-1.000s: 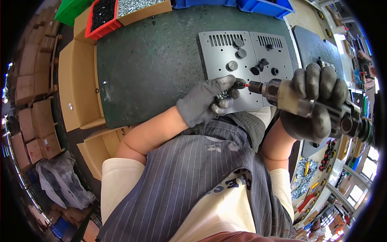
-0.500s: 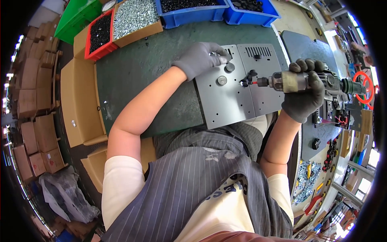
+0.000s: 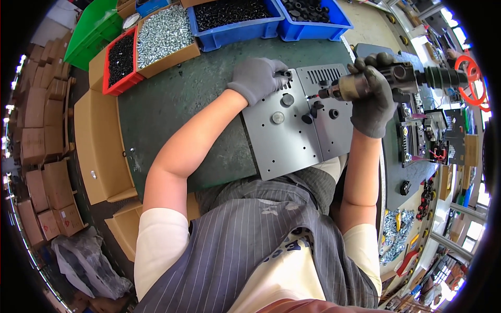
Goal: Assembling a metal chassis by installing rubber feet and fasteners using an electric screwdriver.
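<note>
My left hand (image 3: 255,79), in a grey glove, rests at the upper left corner of a grey metal plate (image 3: 287,148). Its fingers are pinched together, and what is between them is hard to make out. My gloved right hand (image 3: 374,96) grips a power screwdriver (image 3: 355,87), its bit (image 3: 317,96) pointing left above the plate. On the plate sit two round discs, a dark one (image 3: 287,99) and a silvery one (image 3: 278,118). Small black round parts (image 3: 316,107) cluster near the seam, and a ring-shaped black part (image 3: 334,113) lies right of them.
Behind the plate stand blue bins (image 3: 237,32) of black parts, a cardboard box of silvery screws (image 3: 164,39) and a red bin (image 3: 108,73) of black pieces. An open carton (image 3: 96,146) borders the bench on the left. A coiled red hose (image 3: 472,83) hangs behind the screwdriver.
The screwdriver's bit has come away from a black round part at the seam and now hovers higher over the plate. My left hand keeps to the plate's corner. The view has shifted slightly.
</note>
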`<control>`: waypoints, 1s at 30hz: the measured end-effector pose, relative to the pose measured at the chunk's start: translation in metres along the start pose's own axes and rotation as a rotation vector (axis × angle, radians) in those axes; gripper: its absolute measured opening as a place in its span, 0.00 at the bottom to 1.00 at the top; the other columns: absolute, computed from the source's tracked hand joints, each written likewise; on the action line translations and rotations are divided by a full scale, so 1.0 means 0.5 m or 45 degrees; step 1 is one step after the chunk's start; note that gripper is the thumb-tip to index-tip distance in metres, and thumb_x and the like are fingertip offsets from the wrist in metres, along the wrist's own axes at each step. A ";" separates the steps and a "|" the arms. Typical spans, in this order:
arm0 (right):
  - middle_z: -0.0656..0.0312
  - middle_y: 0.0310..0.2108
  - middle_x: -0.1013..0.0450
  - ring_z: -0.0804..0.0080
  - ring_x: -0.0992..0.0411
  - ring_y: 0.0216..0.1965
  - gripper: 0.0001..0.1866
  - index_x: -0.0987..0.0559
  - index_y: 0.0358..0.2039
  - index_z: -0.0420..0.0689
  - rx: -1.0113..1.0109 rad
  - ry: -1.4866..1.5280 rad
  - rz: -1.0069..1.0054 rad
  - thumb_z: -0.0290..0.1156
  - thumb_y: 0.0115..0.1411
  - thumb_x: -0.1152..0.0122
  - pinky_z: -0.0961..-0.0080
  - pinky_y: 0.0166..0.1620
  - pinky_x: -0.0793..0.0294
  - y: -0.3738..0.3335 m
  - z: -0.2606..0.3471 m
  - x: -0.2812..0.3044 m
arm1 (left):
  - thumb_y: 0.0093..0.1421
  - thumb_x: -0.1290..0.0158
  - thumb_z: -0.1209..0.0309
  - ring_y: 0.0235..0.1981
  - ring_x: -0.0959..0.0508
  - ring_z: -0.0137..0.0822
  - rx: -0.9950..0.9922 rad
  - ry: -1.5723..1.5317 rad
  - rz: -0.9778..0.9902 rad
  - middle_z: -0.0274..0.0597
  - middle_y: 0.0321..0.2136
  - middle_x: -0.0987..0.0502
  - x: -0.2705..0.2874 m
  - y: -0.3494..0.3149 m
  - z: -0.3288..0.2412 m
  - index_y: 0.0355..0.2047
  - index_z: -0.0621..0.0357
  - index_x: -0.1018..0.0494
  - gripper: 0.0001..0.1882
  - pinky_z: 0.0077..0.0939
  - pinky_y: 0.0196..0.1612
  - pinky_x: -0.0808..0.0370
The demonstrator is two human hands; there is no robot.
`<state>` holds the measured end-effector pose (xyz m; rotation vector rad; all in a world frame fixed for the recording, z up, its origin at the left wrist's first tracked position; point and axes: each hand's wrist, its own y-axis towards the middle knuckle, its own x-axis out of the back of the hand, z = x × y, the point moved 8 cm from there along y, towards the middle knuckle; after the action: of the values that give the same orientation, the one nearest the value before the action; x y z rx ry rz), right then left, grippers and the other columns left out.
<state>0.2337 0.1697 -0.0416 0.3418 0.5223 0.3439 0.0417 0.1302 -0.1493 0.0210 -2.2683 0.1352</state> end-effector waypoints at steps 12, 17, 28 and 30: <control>0.57 0.30 0.32 0.67 0.28 0.33 0.15 0.31 0.39 0.37 0.062 -0.284 0.120 0.20 0.47 0.45 0.69 0.39 0.25 0.067 -0.090 -0.075 | 0.53 0.46 0.57 0.37 0.23 0.41 -0.064 0.089 -0.093 0.41 0.36 0.22 -0.016 -0.010 -0.016 0.42 0.45 0.25 0.17 0.33 0.39 0.28; 0.57 0.29 0.30 0.67 0.28 0.31 0.15 0.32 0.39 0.38 -0.058 -0.518 0.239 0.22 0.49 0.45 0.72 0.37 0.27 0.070 -0.110 -0.110 | 0.53 0.47 0.58 0.37 0.23 0.41 -0.095 0.084 -0.139 0.42 0.37 0.23 -0.025 -0.006 -0.010 0.42 0.46 0.24 0.17 0.32 0.39 0.28; 0.61 0.27 0.27 0.73 0.26 0.29 0.14 0.28 0.37 0.37 -0.236 -0.199 0.334 0.22 0.48 0.42 0.76 0.34 0.27 0.074 -0.151 -0.130 | 0.59 0.60 0.71 0.20 0.34 0.20 0.612 -1.853 0.165 0.36 0.27 0.32 -0.078 -0.127 0.068 0.45 0.66 0.34 0.16 0.07 0.12 0.39; 0.60 0.27 0.28 0.72 0.25 0.30 0.17 0.29 0.40 0.37 -0.143 -0.242 0.390 0.22 0.47 0.42 0.76 0.34 0.27 0.080 -0.165 -0.114 | 0.60 0.61 0.72 0.20 0.34 0.20 0.483 -1.847 0.106 0.36 0.27 0.32 -0.077 -0.130 0.058 0.47 0.65 0.34 0.16 0.07 0.13 0.39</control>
<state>0.1342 0.2011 -0.0687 0.3419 0.2617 0.6277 0.0483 0.0615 -0.1911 0.3121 -3.6339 0.8045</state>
